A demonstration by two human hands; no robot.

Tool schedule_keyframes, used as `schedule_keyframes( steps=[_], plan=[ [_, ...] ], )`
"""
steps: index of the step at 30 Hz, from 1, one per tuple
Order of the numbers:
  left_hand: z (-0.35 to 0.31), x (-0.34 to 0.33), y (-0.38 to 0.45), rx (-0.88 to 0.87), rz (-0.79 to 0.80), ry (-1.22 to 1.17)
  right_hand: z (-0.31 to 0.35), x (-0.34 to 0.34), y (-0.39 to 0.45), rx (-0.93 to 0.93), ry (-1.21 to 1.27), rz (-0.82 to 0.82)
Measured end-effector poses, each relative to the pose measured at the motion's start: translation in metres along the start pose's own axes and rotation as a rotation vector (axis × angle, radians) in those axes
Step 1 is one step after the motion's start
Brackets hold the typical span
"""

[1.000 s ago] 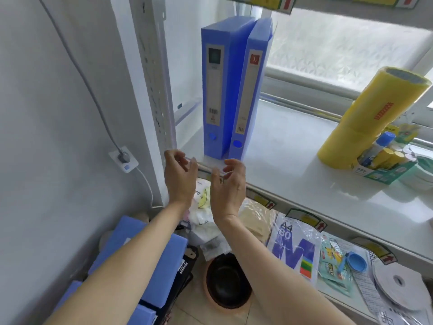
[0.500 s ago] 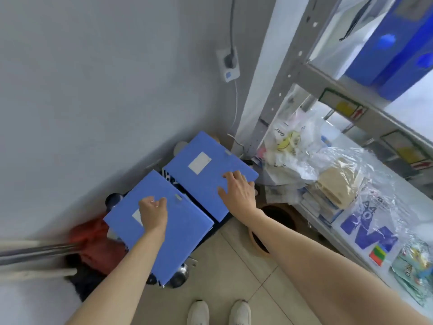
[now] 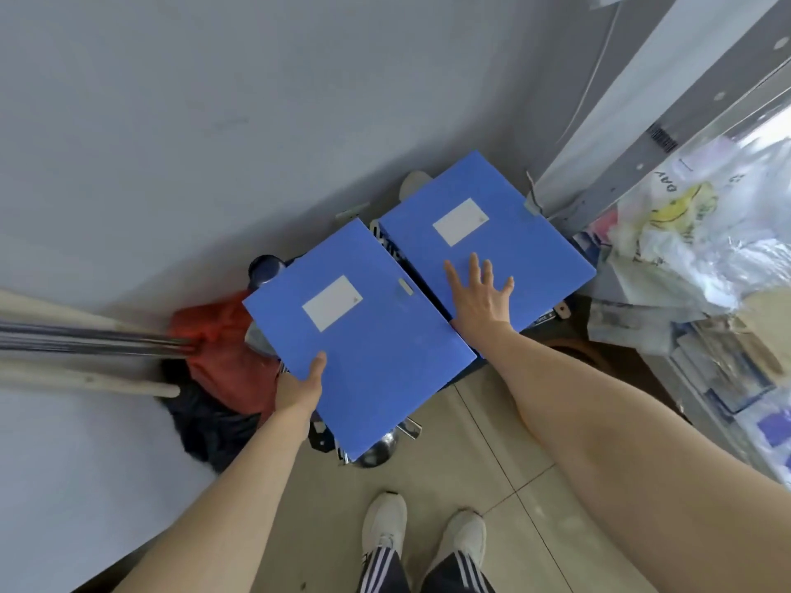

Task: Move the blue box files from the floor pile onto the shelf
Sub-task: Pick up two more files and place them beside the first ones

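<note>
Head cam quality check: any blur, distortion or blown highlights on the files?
Head view: strong wide-angle stretch, forearms balloon toward the frame edges; the two blue plastic box files read evenly lit and fairly sharp, white labels legible as blanks; clear plastic bags on the grey metal shelf are smeared and washed out at right.

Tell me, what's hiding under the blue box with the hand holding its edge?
Under the nearer blue box file, gripped by the left hand, a shiny metal bowl, black items and red cloth peek out. Whatever lies beneath its middle is covered.
</note>
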State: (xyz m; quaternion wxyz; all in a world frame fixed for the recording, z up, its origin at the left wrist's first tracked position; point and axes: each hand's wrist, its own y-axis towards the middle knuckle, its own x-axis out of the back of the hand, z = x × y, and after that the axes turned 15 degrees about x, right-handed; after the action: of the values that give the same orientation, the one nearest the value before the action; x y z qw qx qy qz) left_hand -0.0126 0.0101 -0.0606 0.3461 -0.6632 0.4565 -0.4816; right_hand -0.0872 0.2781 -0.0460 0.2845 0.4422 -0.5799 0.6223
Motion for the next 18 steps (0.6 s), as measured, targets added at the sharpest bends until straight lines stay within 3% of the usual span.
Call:
schedule_keyframes(
  steps=[6,18],
  plan=[
    [0.002,-0.009,0.012,-0.038,0.035,-0.082,0.0,-0.02,0.009,-0.051,-0.113,-0.021],
    [0.006,0.0,0.013,-0.08,0.095,-0.223,-0.002,-0.034,0.0,-0.028,-0.084,-0.075]
  ],
)
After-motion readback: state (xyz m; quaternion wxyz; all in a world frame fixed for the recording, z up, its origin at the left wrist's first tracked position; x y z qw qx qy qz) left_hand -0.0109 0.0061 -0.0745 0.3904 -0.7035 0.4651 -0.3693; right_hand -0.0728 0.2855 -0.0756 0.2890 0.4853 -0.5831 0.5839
